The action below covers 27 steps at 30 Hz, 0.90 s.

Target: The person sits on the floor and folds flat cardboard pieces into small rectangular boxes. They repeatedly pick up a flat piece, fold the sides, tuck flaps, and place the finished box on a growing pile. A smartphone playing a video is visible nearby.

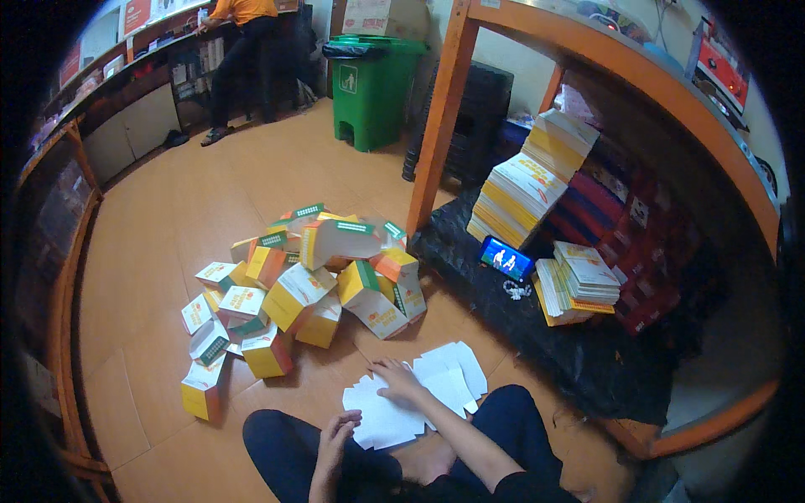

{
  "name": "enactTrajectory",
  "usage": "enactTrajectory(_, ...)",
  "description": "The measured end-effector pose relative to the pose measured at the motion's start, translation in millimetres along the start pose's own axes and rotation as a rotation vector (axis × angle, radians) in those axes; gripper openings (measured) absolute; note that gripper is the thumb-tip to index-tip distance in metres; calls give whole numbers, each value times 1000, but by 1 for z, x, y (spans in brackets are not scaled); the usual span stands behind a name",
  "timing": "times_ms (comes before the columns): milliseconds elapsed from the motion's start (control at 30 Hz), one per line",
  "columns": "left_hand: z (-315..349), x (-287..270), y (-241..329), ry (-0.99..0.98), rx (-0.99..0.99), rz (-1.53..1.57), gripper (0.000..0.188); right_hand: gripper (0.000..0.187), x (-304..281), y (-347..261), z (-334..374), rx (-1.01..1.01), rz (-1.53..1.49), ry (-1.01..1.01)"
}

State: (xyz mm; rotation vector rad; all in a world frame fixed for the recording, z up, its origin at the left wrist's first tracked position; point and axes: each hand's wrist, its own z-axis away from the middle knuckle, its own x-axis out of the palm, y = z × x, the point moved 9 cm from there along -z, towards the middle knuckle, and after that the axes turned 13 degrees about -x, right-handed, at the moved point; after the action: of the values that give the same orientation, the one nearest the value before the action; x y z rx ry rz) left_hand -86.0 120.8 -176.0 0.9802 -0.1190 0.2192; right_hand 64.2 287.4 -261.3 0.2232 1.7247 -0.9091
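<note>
A flat, unfolded white carton blank (384,426) lies with its plain side up in front of my crossed legs. Across its upper part rests my right hand (397,382), fingers stretched out on the card. My left hand (339,429) is raised at the blank's left edge, its fingers loosely bent and apart, with nothing seen in them; whether it touches the card I cannot tell. Another white blank (453,377) sits just to the right, partly behind my right forearm. Beyond them spreads a heap of folded yellow, white and green cartons (302,289) on the floor.
At the right, a low shelf under an orange-framed table (444,126) holds stacks of flat cartons (521,191), a smaller stack (583,277) and a lit phone (506,258). A green bin (373,92) stands at the back. Far left, a person in orange (247,42) stands by a counter.
</note>
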Motion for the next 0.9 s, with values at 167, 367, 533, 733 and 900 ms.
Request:
enactTrajectory(167,-27,-2,-45,-12,-132,58,31,62,-19,-18,11,12,-58,14)
enactTrajectory(367,-40,-11,-57,-48,-94,153,30,57,-18,-23,25,43,5,131)
enactTrajectory(533,-41,-16,-63,-17,-96,117,30,62,-36,-9,41,49,55,139)
enactTrajectory(733,-44,-11,-63,-25,-126,118,30,68,-52,-24,53,-55,-82,85)
enactTrajectory(900,-42,-8,-59,-40,-95,123,30,59,-51,-37,53,-50,34,107)
